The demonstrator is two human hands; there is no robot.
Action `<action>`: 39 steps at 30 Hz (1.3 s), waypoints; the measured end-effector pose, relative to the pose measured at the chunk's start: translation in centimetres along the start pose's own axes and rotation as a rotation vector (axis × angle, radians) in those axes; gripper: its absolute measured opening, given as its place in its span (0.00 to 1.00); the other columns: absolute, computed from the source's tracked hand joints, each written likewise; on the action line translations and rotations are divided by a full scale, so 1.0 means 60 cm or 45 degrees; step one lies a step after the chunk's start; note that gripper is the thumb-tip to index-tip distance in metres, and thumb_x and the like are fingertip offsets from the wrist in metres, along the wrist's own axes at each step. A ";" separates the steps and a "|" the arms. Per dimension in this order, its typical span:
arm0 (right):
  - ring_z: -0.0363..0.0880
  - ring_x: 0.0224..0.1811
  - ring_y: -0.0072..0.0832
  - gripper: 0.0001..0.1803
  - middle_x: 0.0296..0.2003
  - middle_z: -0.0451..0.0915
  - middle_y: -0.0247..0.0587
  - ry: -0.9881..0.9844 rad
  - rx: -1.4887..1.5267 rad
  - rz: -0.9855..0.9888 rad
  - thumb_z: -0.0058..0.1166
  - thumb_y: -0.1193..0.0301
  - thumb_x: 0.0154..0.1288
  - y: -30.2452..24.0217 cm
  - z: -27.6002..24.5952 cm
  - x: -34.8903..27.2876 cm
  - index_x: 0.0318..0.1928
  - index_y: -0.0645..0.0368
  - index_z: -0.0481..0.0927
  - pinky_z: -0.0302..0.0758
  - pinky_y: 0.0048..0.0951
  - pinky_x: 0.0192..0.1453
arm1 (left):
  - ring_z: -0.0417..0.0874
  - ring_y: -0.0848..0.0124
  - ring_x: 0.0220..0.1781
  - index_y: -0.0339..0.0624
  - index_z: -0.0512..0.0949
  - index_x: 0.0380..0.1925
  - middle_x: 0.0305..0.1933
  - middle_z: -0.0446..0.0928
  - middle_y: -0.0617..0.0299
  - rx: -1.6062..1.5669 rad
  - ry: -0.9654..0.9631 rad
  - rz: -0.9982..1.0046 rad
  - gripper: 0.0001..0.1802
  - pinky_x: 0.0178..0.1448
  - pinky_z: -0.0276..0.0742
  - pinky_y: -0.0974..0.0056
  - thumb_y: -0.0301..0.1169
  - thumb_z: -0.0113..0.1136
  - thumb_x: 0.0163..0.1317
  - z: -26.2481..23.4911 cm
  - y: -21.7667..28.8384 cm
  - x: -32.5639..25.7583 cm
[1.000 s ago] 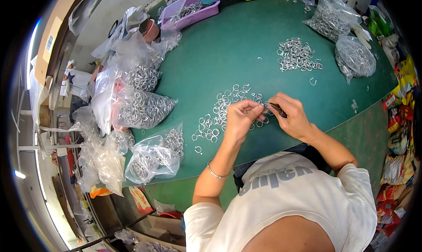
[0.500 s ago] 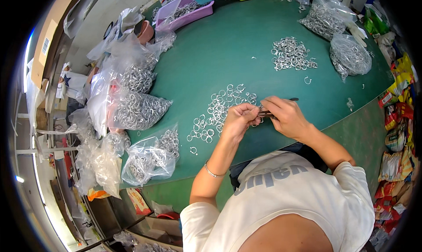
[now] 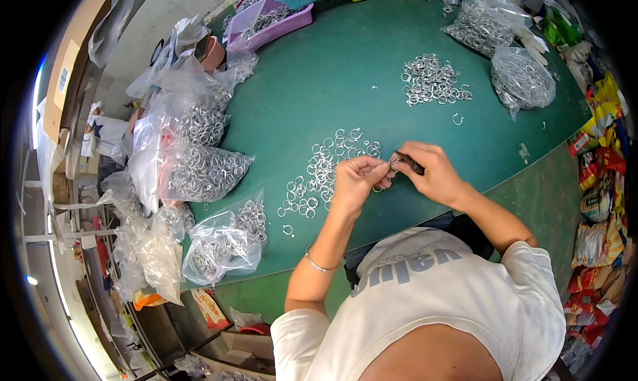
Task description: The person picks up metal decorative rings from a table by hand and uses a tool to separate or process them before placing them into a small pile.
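My left hand (image 3: 357, 182) is closed in a pinch over the table, at the right edge of a loose spread of open silver metal rings (image 3: 323, 165). A metal ring (image 3: 395, 160) shows between the fingertips of both hands. My right hand (image 3: 430, 174) is closed round a slim dark hand tool (image 3: 411, 164) that looks like pliers; its ends are partly hidden by the fingers. The two hands nearly meet at the ring. Which fingers bear the ring is too small to tell for certain.
A second heap of rings (image 3: 432, 80) lies farther off on the green table (image 3: 319, 82). Clear bags of rings stand at the left (image 3: 209, 172) and far right (image 3: 522, 82). A purple tray (image 3: 282, 23) sits at the back left. Colourful packets (image 3: 591, 248) line the right side.
My right hand has turned, and the dark tool now slants across its fingers rather than lying level between the hands. The ring has come into sight at the fingertips. The view has shifted slightly.
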State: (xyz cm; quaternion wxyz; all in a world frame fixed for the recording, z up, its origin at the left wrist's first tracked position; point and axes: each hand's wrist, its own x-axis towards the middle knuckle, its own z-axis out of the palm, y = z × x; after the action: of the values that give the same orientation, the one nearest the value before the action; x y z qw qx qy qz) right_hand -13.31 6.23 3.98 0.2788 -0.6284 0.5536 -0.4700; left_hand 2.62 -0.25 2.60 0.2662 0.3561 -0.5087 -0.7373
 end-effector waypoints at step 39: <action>0.69 0.18 0.36 0.04 0.19 0.72 0.48 -0.196 0.142 0.119 0.51 0.79 0.54 0.006 0.009 -0.006 0.28 0.68 0.71 0.64 0.32 0.23 | 0.72 0.78 0.20 0.34 0.76 0.26 0.23 0.77 0.58 -0.152 -0.143 -0.281 0.04 0.25 0.68 0.75 0.24 0.57 0.56 -0.028 -0.040 0.005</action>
State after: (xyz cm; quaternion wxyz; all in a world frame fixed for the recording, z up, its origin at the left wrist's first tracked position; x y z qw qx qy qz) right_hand -12.95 6.38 3.32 0.3767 -0.6197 0.5323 -0.4367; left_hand 3.71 -0.62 -0.13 0.1752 0.3516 -0.4356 -0.8099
